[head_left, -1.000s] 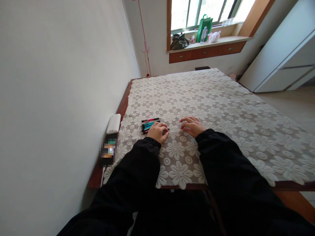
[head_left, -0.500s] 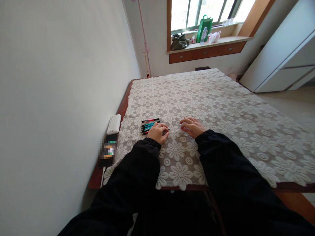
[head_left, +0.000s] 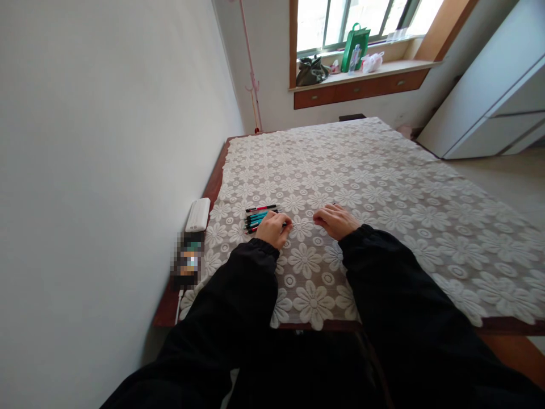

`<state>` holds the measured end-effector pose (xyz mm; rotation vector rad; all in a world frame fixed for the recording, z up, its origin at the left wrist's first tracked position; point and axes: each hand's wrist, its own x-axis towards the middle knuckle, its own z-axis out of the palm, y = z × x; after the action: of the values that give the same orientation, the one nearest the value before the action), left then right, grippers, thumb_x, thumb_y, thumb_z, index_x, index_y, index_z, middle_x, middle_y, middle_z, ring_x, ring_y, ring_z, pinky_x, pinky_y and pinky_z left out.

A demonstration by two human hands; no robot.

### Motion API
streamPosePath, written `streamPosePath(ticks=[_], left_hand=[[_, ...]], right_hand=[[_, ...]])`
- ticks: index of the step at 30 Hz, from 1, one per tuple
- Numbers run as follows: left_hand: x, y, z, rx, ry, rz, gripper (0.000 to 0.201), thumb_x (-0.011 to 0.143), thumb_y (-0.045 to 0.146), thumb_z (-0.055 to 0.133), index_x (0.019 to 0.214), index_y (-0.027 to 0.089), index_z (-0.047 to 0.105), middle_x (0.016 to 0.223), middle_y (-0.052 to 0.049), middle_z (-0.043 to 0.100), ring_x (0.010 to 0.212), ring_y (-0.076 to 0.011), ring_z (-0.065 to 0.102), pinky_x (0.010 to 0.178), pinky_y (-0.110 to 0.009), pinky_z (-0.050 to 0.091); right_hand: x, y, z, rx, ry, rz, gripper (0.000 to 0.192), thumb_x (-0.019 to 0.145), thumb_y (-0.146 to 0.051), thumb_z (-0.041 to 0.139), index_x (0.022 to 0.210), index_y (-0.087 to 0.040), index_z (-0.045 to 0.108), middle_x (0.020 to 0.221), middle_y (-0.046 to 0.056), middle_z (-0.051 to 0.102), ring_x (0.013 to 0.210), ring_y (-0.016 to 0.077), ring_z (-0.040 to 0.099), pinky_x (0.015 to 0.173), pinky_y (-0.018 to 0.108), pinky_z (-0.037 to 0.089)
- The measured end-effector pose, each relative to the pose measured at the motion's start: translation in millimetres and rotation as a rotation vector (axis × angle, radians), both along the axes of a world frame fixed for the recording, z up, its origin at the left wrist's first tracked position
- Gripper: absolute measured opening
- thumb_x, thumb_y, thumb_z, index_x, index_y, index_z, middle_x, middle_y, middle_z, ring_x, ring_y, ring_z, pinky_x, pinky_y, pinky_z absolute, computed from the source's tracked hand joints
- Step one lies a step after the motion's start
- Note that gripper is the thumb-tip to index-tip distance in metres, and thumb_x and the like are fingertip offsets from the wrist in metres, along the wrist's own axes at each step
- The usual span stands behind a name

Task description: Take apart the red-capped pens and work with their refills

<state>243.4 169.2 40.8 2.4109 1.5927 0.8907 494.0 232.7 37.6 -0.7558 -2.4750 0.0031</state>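
Note:
A thin whitish stick stretches between my hands, just above or on the tablecloth; I cannot make out its exact kind. My left hand pinches its left end, where something small and dark shows at the fingertips. On the other side, my right hand has its fingers closed round the right end. A small dark tip peeks out behind the right knuckles. Just beyond my left hand lie several teal and black pens, partly covered by it. A red and black pen lies above them.
A white flower-patterned tablecloth covers the wooden table. Along its left edge, by the wall, lie a white power bank and a blurred-out dark device with a white cable. Bags and a bottle stand on the windowsill.
My right hand's fingers have closed from a loose, spread pose onto the right end of the thin stick. My left hand has kept nearly the same place and its pinch.

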Motion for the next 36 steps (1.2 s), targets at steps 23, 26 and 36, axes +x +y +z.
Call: streamPosePath(ticks=[23, 26, 36], left_hand=[[1, -2, 3.1, -0.048, -0.134, 0.031, 0.014, 0.090, 0.027, 0.065, 0.097, 0.024, 0.076, 0.090, -0.003, 0.073, 0.092, -0.0196, 0.062, 0.085, -0.032, 0.053], [2, -2, 4.3, -0.058, -0.159, 0.049, 0.013, 0.090, 0.027, 0.065, 0.097, 0.023, 0.076, 0.090, -0.003, 0.073, 0.090, -0.0192, 0.062, 0.083, -0.031, 0.053], [2, -2, 4.9, -0.044, -0.158, 0.002, 0.011, 0.090, 0.025, 0.065, 0.096, 0.023, 0.074, 0.091, -0.002, 0.075, 0.093, -0.0196, 0.061, 0.084, -0.032, 0.052]], right_hand=[[-13, -15, 6.9, -0.297, 0.448, -0.115, 0.028, 0.094, -0.048, 0.062, 0.080, -0.024, 0.068, 0.075, 0.003, 0.071, 0.065, 0.0189, 0.064, 0.068, 0.032, 0.054], [-15, -15, 6.9, -0.323, 0.479, -0.095, 0.025, 0.092, -0.047, 0.065, 0.084, -0.024, 0.071, 0.080, 0.003, 0.074, 0.069, 0.0201, 0.067, 0.071, 0.034, 0.056], [-17, -21, 9.6, -0.401, 0.551, -0.136, 0.025, 0.088, -0.049, 0.070, 0.081, -0.024, 0.067, 0.075, 0.001, 0.075, 0.070, 0.0216, 0.072, 0.070, 0.034, 0.057]])
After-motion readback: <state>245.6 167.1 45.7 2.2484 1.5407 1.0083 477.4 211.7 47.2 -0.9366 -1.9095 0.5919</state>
